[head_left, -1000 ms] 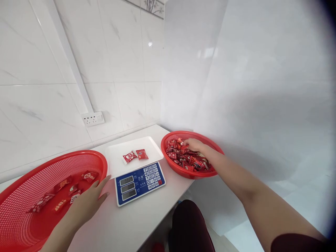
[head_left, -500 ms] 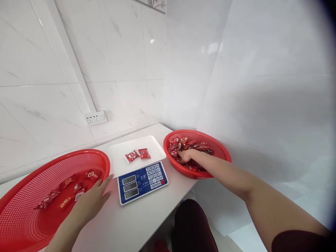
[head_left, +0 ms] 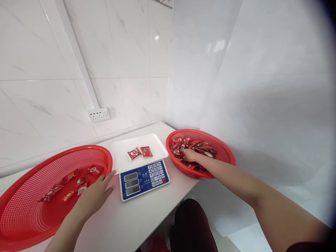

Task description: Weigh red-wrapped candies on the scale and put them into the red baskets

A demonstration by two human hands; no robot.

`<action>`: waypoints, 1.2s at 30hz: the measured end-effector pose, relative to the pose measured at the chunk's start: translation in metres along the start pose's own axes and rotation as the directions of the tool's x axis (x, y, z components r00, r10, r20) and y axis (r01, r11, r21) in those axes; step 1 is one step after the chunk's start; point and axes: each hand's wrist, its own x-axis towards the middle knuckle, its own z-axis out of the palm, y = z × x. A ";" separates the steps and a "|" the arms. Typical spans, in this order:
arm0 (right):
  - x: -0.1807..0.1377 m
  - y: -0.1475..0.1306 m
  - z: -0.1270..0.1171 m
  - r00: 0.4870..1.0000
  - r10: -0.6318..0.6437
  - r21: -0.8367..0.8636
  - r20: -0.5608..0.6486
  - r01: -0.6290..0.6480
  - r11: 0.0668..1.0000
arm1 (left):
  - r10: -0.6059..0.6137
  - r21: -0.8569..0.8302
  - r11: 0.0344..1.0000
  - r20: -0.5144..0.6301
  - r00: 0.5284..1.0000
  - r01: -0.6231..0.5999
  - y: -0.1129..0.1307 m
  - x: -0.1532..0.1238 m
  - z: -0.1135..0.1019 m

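Observation:
My right hand (head_left: 188, 154) is inside the right red plastic basket (head_left: 225, 150), its fingers curled closed on a red wrapped candy (head_left: 181, 152) at the pile's left side. Other fingertips are partly hidden among the wrapped candies. My left hand (head_left: 98, 192) is open and holds nothing, fingers apart, over the rim of the left red basket (head_left: 103, 151) and close to the scale's left edge. On the white tray (head_left: 154, 141) of the digital scale (head_left: 145, 180) lie a red-and-white candy packet (head_left: 134, 154) and a red candy packet (head_left: 146, 151), side by side.
Several wrapped candies (head_left: 70, 176) lie spread in the left basket. Both baskets and the scale stand on a white table (head_left: 126, 224) against a tiled wall. A wall socket (head_left: 99, 114) sits behind the scale. My knee (head_left: 194, 224) is beneath the table's front edge.
The whole view has shifted slightly. My right hand has moved a little among the candies in the right basket. My left hand and the two packets on the tray stay in place.

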 end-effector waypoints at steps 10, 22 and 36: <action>-0.001 0.010 -0.066 0.997 0.064 0.315 0.049 -0.076 0.946 | -0.003 -0.038 0.999 0.008 1.000 0.003 0.001 -0.003 -0.002; 0.000 0.013 -0.073 1.000 0.023 0.305 0.009 -0.025 0.952 | -0.005 -0.054 0.999 0.002 1.000 0.005 -0.001 -0.002 0.001; 0.000 0.016 -0.073 0.998 0.059 0.070 -0.033 -0.057 0.996 | -0.006 -0.064 0.998 0.012 1.000 0.007 0.000 -0.003 0.001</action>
